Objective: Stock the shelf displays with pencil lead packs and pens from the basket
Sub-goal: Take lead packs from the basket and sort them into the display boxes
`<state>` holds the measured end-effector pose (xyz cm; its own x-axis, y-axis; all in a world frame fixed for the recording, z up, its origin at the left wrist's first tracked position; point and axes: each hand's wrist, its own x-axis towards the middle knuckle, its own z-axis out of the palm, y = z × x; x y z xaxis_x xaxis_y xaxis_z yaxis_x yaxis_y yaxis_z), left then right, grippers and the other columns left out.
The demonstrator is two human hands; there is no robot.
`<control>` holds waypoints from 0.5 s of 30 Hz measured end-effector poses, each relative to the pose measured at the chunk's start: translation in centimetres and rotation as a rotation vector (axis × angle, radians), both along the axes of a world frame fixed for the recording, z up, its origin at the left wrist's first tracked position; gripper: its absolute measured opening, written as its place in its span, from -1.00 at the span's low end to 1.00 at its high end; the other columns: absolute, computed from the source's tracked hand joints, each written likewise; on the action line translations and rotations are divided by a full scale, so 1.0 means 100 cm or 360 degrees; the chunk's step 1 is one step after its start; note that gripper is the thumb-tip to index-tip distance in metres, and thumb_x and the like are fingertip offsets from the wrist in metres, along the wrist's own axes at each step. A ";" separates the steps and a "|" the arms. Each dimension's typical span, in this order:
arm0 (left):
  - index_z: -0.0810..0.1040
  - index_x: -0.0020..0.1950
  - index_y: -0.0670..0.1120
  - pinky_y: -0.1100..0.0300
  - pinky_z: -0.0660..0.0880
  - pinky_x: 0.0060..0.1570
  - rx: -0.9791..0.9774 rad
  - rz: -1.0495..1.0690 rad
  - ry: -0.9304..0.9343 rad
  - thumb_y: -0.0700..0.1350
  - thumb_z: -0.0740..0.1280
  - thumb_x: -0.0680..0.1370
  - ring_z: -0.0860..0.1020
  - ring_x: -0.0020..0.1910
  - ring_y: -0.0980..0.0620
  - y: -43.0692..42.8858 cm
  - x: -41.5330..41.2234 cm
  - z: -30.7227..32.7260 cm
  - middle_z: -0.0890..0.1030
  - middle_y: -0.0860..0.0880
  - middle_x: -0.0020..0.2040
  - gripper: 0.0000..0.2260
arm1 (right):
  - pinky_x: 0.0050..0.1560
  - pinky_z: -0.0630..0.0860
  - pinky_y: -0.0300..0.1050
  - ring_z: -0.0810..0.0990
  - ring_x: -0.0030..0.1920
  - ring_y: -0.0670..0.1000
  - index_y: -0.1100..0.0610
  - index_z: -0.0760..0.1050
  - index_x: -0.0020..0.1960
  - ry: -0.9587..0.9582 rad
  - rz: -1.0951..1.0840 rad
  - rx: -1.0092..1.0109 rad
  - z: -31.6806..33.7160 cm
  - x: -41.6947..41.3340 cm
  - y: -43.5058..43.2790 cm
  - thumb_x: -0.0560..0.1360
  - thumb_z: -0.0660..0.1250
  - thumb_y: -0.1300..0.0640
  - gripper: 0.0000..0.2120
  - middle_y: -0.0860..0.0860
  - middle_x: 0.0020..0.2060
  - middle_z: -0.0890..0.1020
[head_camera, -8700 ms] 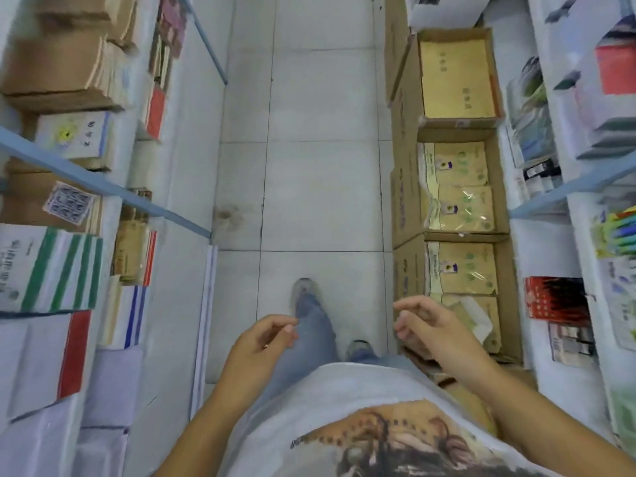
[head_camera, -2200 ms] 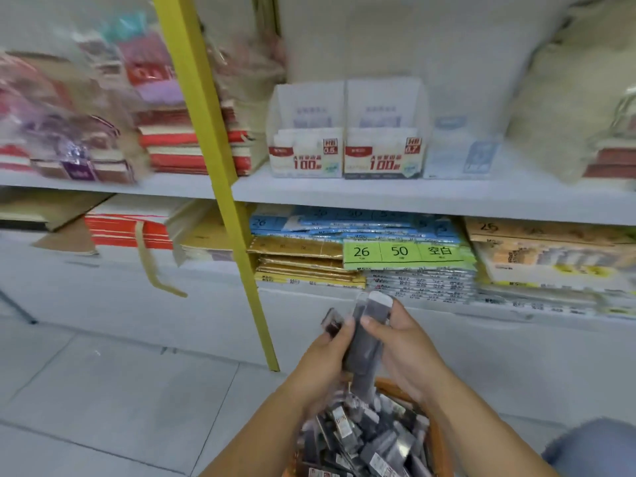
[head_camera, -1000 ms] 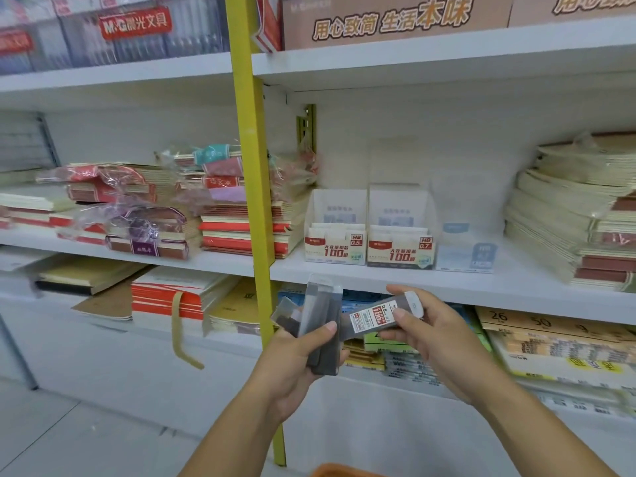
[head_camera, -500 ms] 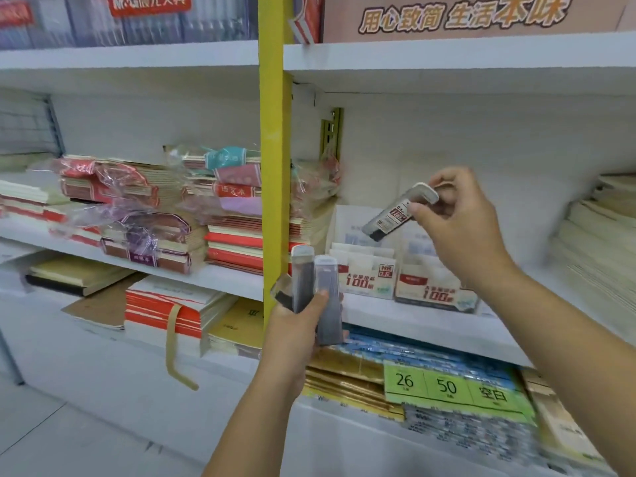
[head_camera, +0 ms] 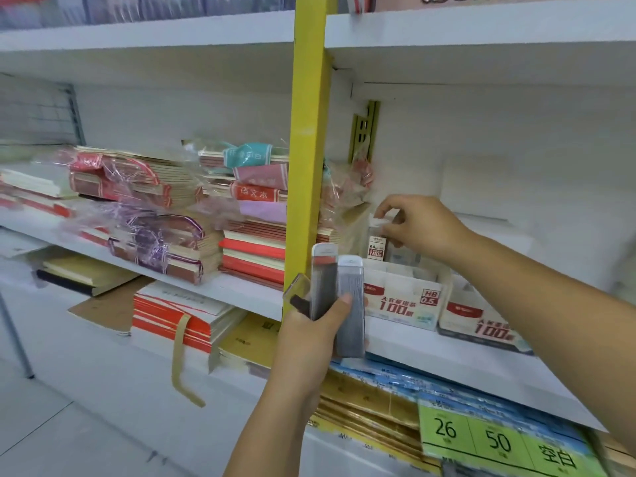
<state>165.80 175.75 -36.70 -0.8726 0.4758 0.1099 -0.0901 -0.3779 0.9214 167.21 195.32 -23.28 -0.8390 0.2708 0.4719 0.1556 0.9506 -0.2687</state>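
The right hand (head_camera: pixel 423 225) has come down and left since half a second ago; its pack (head_camera: pixel 377 243), then tilted in the air, now stands upright over the left box (head_camera: pixel 402 304).

Nearest, the left hand (head_camera: pixel 306 335) curls its fingers round a fan of packs (head_camera: pixel 339 287), with the thumb laid across their front. Two tall ones stand upright side by side, and a third leans out to the left. To the lower right, a green label (head_camera: pixel 499 438) reading 26 and 50 lies on the lower shelf's stock.

Behind the fan, the left box, marked HB 0.5, sits on the shelf (head_camera: pixel 447 359) with a second box (head_camera: pixel 481 321) just to its right. The right hand pinches its pack by the top between thumb and fingertips. The pack's lower end meets the box's far left rim, and I cannot tell whether it is inside.

A yellow post (head_camera: pixel 306 132) rises just left of the boxes. Notebooks (head_camera: pixel 254 256) are stacked further left.
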 end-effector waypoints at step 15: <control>0.61 0.22 0.02 -0.12 0.67 -0.04 -0.0009 -0.0152 0.0110 -0.08 0.48 0.52 0.71 0.02 -0.05 -0.010 0.032 0.019 0.74 -0.05 0.01 -0.72 | -0.34 0.47 -0.36 0.59 -0.37 -0.12 -0.14 0.56 0.11 0.0080 0.0583 -0.0965 -0.038 0.090 -0.062 0.55 0.35 0.16 -0.77 -0.20 -0.26 0.65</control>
